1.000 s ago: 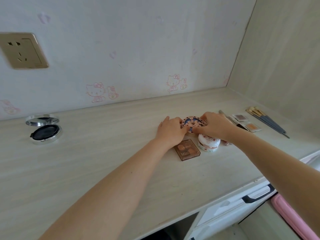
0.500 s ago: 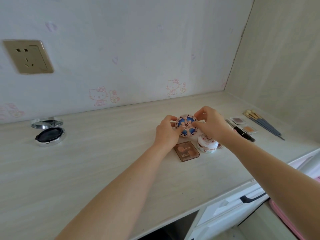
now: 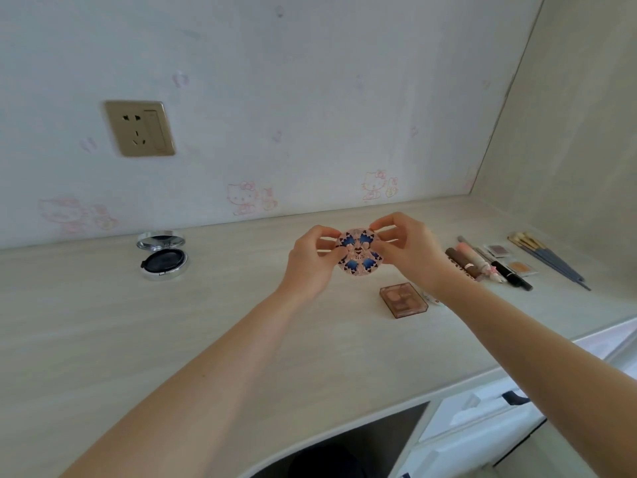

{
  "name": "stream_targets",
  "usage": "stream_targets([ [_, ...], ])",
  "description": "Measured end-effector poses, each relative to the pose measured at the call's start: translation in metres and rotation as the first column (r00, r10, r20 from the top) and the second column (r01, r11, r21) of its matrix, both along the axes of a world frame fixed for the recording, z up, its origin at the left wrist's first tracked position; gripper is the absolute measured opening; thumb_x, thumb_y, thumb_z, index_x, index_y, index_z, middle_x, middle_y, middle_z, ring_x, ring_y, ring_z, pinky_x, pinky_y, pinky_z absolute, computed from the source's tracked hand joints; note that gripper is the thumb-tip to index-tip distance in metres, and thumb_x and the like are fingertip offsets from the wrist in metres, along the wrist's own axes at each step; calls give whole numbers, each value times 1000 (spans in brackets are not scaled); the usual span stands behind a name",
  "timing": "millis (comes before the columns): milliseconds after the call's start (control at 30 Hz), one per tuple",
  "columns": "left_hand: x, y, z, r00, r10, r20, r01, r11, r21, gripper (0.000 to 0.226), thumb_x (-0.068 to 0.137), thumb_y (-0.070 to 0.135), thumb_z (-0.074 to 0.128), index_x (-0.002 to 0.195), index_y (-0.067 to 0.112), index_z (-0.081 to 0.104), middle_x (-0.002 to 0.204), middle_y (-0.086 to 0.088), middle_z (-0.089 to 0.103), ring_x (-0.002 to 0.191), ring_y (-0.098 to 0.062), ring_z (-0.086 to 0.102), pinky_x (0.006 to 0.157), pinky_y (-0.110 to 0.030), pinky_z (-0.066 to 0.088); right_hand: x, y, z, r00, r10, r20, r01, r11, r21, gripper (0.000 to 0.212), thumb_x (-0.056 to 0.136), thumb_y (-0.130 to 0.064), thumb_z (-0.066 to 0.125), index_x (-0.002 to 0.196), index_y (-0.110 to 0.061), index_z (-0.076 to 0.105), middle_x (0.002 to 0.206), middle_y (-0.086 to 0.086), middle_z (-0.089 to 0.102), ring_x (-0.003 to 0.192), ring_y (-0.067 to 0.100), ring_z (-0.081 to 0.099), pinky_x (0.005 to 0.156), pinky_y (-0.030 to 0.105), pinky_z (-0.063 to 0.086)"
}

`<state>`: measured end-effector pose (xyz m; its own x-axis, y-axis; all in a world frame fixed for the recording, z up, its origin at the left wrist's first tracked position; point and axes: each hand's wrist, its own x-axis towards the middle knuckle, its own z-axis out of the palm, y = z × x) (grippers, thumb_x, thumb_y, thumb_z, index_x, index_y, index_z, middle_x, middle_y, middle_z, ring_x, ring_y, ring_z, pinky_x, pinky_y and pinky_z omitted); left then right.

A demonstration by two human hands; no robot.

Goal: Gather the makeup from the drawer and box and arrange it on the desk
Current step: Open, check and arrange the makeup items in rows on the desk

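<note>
Palette point(image 3: 404, 300), brushes point(image 3: 548, 259), open compact point(image 3: 162, 258) around held case point(image 3: 360, 252)

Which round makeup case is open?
The silver case on the left of the desk, its lid up and black inside showing. The pink-and-blue case, held by the left hand and right hand, looks closed.

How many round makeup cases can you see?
2. The patterned compact is pinched between left hand and right hand, above the desk; the silver compact lies open on the desk, far left. A white sliver by the right forearm may be another, mostly hidden.
</note>
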<state>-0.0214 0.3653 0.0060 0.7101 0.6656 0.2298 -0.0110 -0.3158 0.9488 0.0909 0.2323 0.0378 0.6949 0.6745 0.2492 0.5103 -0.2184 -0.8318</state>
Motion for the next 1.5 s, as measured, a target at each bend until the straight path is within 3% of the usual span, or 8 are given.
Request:
stream_targets([
  [267, -88, 12, 4, 996, 10, 85, 12, 967, -253, 19, 88, 10, 65, 105, 17, 64, 103, -10, 66, 89, -21, 70, 75, -36, 60, -61, 25, -5, 972, 176, -153, -161, 982, 102, 14, 89, -12, 63, 96, -23, 64, 94, 4, 72, 81, 14, 71, 70, 31, 60],
  [467, -147, 21, -4, 996, 39, 82, -12, 953, -302, 23, 86, 11, 67, 108, 17, 65, 104, -14, 67, 89, -25, 71, 72, -34, 59, -108, 39, -13, 953, 258, -159, -250, 966, 73, 15, 90, -10, 60, 98, -23, 63, 94, -3, 71, 79, 11, 71, 69, 32, 60],
  [600, -172, 25, -9, 994, 74, 77, -42, 937, -348, 29, 87, 11, 67, 114, 19, 64, 102, -12, 69, 87, -25, 72, 72, -36, 59, -133, 45, -17, 956, 278, -95, -279, 960, 3, 23, 91, -10, 57, 110, -24, 60, 107, -16, 62, 79, 9, 71, 71, 41, 60],
  [833, -195, 28, -16, 981, 152, 117, -63, 831, -552, 20, 88, 18, 65, 106, 10, 70, 96, -11, 74, 82, -23, 72, 64, -26, 56, -161, 50, -27, 886, 454, 98, -442, 889, -121, 61, 83, -14, 67, 139, -21, 43, 133, -7, 43, 106, 6, 54, 79, 12, 53],
  [1033, -202, 30, -16, 965, 154, 214, 50, 688, -724, 28, 92, 30, 59, 89, 8, 77, 98, -11, 73, 85, -20, 70, 72, -32, 58, -170, 56, -33, 840, 452, 300, -414, 891, -185, 66, 84, -33, 70, 141, -17, 43, 139, -5, 42, 121, 6, 47, 102, 21, 43],
  [1200, -205, 27, -18, 942, 31, 335, 238, 643, -727, 31, 95, 33, 54, 97, 8, 73, 114, -12, 69, 105, -34, 66, 81, -41, 56, -172, 58, -32, 869, 422, 258, -389, 905, -171, 60, 85, -45, 64, 137, -24, 46, 130, -9, 51, 115, 0, 48, 94, 8, 37],
  [1333, -204, 24, -19, 916, -23, 401, 337, 588, -735, 37, 91, 32, 60, 126, 18, 61, 123, -15, 64, 111, -41, 61, 84, -48, 54, -174, 58, -31, 883, 413, 224, -379, 908, -177, 60, 84, -44, 65, 137, -25, 45, 132, -11, 51, 119, 0, 47, 101, 17, 38],
  [1500, -203, 25, -22, 909, -18, 417, 348, 584, -733, 45, 85, 29, 62, 130, 20, 58, 124, -15, 63, 108, -39, 63, 84, -46, 55, -177, 59, -30, 872, 429, 235, -404, 903, -147, 64, 79, -43, 70, 136, -29, 44, 133, -13, 47, 114, -3, 48, 97, 13, 40],
])
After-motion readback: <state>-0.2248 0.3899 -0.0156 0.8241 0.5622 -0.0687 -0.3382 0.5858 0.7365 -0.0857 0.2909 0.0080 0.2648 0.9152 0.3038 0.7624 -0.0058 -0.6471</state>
